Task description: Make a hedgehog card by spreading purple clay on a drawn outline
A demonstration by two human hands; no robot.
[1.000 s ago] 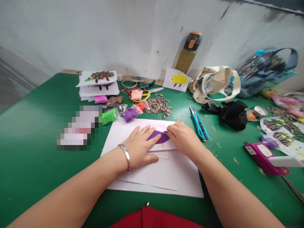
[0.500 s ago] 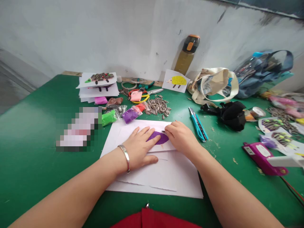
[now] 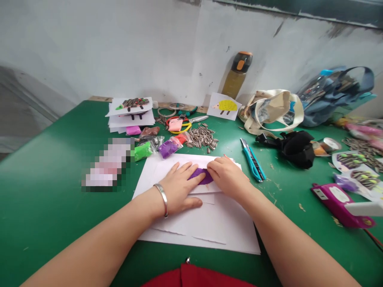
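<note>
My left hand (image 3: 178,187) lies with spread fingers on a white sheet (image 3: 199,191), its fingertips over a flat purple clay shape (image 3: 198,173). At the right side of that shape, my right hand (image 3: 226,173) is pinched closed with its fingertips against the clay. A dark, pointed sunflower seed showed at those fingertips in the earlier frame; the fingers now hide it. More white paper (image 3: 209,231) lies stacked underneath. Just beyond are a heap of sunflower seeds (image 3: 203,136) and bags of purple clay (image 3: 169,148) and green clay (image 3: 143,151).
A blue utility knife (image 3: 253,160) lies to the right, blade out. Behind are scissors (image 3: 199,118), a hedgehog picture (image 3: 224,106), a bottle (image 3: 236,75) and a cloth bag (image 3: 272,109). A purple glue gun-like device (image 3: 339,201) sits right; stacked pictures (image 3: 131,109) stand left.
My right fingertips have come down onto the purple clay, and the seed's dark tip no longer shows. My left hand stays spread on the sheet. The view has shifted slightly.
</note>
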